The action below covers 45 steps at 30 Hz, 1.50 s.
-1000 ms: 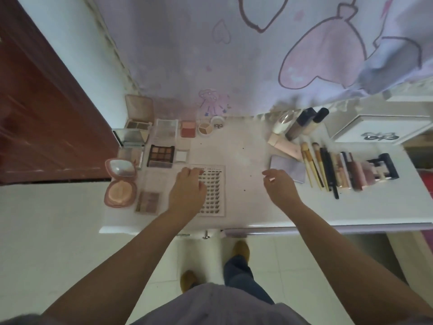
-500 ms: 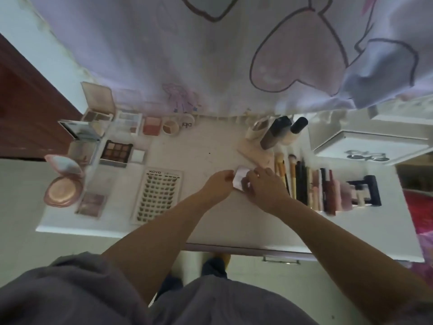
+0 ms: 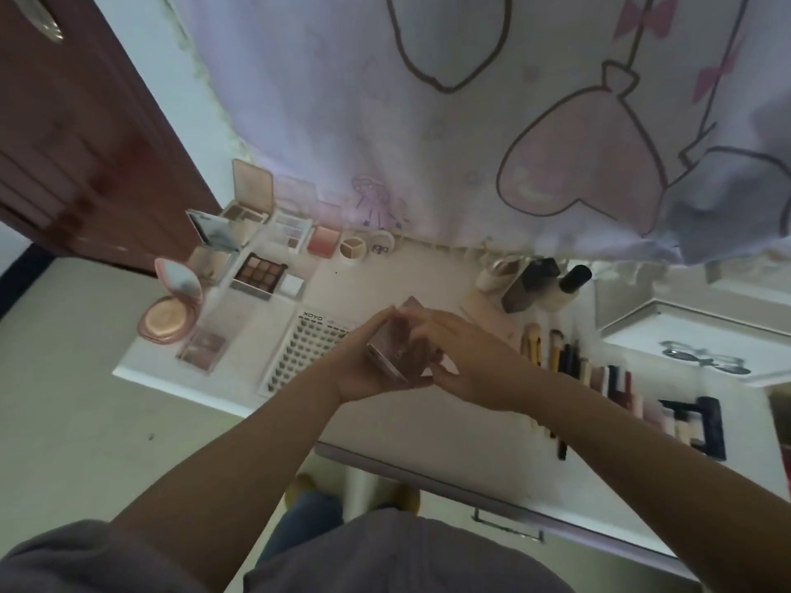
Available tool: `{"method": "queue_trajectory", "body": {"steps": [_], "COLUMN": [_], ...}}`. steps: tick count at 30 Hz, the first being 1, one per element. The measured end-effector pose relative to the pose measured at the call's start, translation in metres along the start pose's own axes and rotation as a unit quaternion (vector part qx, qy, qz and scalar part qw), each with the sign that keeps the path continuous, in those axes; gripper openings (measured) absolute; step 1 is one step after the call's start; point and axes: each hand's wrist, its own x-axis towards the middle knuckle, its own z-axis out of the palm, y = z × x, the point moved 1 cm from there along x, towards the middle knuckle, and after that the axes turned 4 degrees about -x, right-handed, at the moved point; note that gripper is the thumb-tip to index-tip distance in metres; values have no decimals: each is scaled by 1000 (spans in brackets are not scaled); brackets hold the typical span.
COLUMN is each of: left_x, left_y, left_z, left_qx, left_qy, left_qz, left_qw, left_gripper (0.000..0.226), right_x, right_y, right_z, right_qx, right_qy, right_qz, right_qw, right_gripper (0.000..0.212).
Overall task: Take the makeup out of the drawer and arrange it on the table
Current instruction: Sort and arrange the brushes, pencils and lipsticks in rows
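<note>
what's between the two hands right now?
A small pinkish compact, held up by the left hand and right hand above the table; head view.

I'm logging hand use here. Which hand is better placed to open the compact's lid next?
Probably the right hand: its fingers lie over the top of the compact, while the left hand cradles it from below.

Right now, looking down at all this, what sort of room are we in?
Most likely a bedroom or dressing corner at home. A small white table is laid out with eyeshadow palettes, a powder compact and makeup brushes, a cartoon-print curtain hangs behind it, and a wooden door stands beside.
</note>
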Motion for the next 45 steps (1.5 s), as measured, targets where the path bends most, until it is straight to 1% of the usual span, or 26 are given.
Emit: {"method": "queue_trajectory", "body": {"steps": [1,2,3,4,5,6,7,8,11,14,18,21,23,24,26,28,32,34,35,36,37,38,40,41,45], "left_x": [-1,-1,0,-1,-1,-1,-2,-3,-9,-17,-23,-27,-28,-28,-26,-25,-24,-22,-21,-19,-18,-18,-17,-16,-9], "left_y": [1,3,4,5,6,7,8,8,13,20,36,50,60,63,67,71,82,87,88,89,88,87,84,82,85], "left_z": [-1,-2,-3,-2,-1,0,1,0,-3,-8,-14,-20,-27,-30,-37,-44,-57,-62,-65,-67,-70,-72,-77,-79,-79], "left_qx": [-35,-42,-22,13,52,83,101,108,101,99,101,119,120,119,116,118,93,68,57,49,46,42,34,20,-91], "left_qy": [20,43,74,97,107,105,96,91,82,64,58,56,52,52,57,53,22,32,44,60,80,101,145,164,222], "left_qz": [37,78,114,148,176,198,212,220,223,209,213,211,200,196,195,195,171,160,160,161,162,161,151,145,89], "left_qw": [998,995,990,984,977,971,967,965,966,971,970,968,971,972,972,972,981,984,984,984,982,981,977,976,967], "left_gripper": [39,41,39,35,27,20,17,17,30,38,46,53,59,56,44,36,27,20,20,21,22,24,24,23,19], "right_x": [2,6,11,16,22,26,29,32,37,43,64,79,88,92,99,103,105,107,108,111,114,119,130,135,160], "right_y": [0,0,1,1,0,-2,-4,-5,-5,-5,-12,-15,-16,-16,-16,-12,0,6,9,11,14,17,24,29,44], "right_z": [1,3,4,5,6,7,8,7,8,9,9,7,6,6,8,8,5,7,9,11,14,16,19,19,19], "right_qx": [27,60,99,154,232,319,386,418,404,423,358,337,337,336,340,363,455,482,482,469,441,400,293,240,59], "right_qy": [29,59,74,60,27,-2,-12,-8,9,20,54,45,38,37,36,33,15,17,14,6,-9,-25,-40,-41,-25], "right_qz": [40,104,180,254,311,344,357,356,333,329,315,303,301,303,311,320,329,336,339,341,341,339,335,333,307], "right_qw": [998,991,976,953,921,883,850,836,852,844,877,890,891,891,887,874,827,809,808,815,831,851,895,911,950], "right_gripper": [22,16,12,17,26,34,39,41,40,33,21,16,13,12,12,13,22,21,20,21,23,26,22,20,22]}}
